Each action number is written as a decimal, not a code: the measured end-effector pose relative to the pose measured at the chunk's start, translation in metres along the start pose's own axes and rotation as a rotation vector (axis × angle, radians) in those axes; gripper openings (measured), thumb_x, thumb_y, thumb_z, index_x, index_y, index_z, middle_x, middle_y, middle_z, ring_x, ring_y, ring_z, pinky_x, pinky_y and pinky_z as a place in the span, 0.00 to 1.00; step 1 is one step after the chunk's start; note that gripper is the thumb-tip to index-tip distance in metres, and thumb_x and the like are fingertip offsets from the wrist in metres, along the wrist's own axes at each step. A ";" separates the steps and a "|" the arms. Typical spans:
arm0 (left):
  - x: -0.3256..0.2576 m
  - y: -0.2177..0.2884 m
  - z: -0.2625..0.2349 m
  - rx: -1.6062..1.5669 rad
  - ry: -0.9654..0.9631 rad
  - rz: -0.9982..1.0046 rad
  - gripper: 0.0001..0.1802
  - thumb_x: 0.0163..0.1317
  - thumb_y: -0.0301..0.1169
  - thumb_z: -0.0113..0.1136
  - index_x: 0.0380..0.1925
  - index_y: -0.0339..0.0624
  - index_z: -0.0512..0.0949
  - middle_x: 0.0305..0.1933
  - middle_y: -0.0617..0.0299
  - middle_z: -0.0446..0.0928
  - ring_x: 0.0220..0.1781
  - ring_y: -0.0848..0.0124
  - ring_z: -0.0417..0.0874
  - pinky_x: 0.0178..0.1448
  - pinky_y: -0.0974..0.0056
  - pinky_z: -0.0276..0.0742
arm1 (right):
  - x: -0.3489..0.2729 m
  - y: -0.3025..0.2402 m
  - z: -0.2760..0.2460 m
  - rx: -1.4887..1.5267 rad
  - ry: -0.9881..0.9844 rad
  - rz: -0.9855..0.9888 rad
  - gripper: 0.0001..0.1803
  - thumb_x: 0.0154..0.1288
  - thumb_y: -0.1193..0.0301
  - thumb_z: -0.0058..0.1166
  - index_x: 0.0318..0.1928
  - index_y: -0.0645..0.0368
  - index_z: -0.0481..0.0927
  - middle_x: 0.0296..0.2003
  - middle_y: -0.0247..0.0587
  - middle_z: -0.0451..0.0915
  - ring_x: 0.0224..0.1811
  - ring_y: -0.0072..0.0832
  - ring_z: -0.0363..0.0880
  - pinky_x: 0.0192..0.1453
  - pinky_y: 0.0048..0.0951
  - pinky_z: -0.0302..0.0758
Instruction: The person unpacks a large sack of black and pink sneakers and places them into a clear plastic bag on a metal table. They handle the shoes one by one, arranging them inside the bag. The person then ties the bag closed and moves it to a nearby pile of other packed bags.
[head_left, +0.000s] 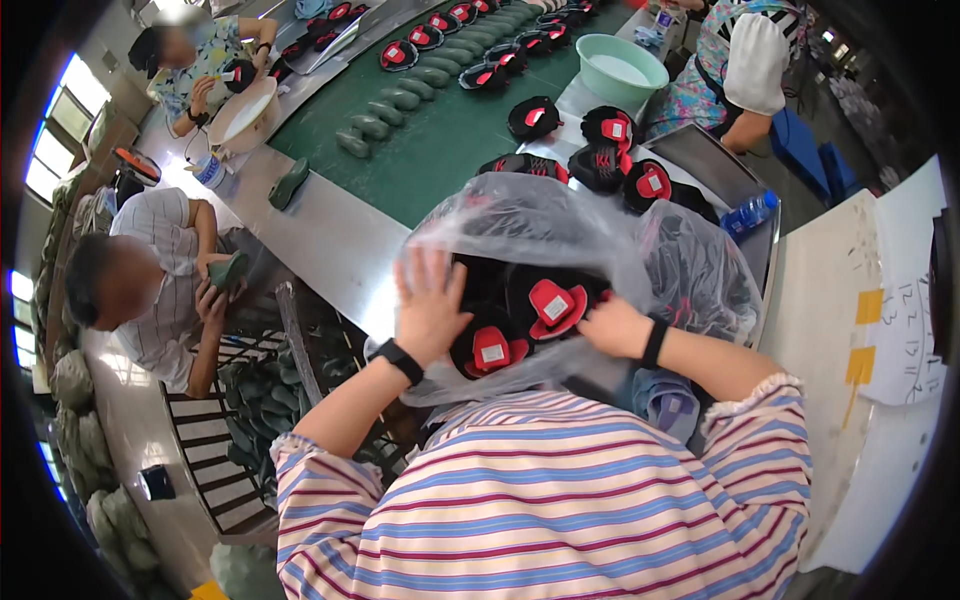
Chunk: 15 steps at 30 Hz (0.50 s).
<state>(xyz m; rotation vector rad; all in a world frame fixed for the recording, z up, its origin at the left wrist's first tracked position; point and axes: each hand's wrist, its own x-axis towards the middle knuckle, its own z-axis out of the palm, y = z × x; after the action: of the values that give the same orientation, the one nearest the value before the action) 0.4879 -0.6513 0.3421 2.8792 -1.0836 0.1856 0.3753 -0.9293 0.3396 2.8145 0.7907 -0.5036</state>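
Head view: a black shoe upper with red lining lies in a clear plastic bag, just left of the nearer right hand, curled, its exact grip unclear; the left hand splays against plastic.

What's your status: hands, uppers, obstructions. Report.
Left hand spread on clear plastic bag. Right hand curled, grip unclear. Two red-tongued shoe uppers show in bag's opening. Loose film around them.

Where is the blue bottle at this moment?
In the head view, the blue bottle lies toward the right, just above and right of the rightmost clear plastic bag, farther out than the person's right hand.
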 end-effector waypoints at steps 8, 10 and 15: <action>0.066 -0.066 0.012 0.026 0.128 -0.080 0.33 0.48 0.44 0.60 0.56 0.49 0.67 0.70 0.43 0.42 0.71 0.40 0.38 0.63 0.32 0.36 | 0.026 0.068 -0.006 0.707 0.425 0.406 0.19 0.58 0.67 0.48 0.50 0.60 0.71 0.40 0.52 0.75 0.39 0.47 0.77 0.42 0.43 0.73; 0.088 -0.050 -0.001 -0.090 0.096 -0.049 0.34 0.47 0.45 0.61 0.56 0.49 0.67 0.70 0.43 0.40 0.70 0.39 0.38 0.63 0.32 0.36 | 0.052 0.079 -0.012 0.498 0.701 0.496 0.21 0.57 0.67 0.49 0.51 0.59 0.69 0.47 0.53 0.70 0.41 0.48 0.75 0.45 0.41 0.73; 0.145 -0.080 0.022 -0.088 0.022 -0.150 0.37 0.45 0.46 0.63 0.55 0.44 0.66 0.71 0.45 0.32 0.71 0.41 0.38 0.62 0.31 0.42 | 0.101 0.106 -0.053 0.248 0.406 0.502 0.22 0.58 0.66 0.49 0.55 0.53 0.68 0.52 0.50 0.67 0.43 0.49 0.74 0.46 0.41 0.73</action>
<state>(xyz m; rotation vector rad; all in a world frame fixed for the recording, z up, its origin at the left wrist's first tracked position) 0.6511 -0.6881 0.3387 2.8567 -0.8448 0.1570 0.5268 -0.9571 0.3599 3.2289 0.0454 0.0594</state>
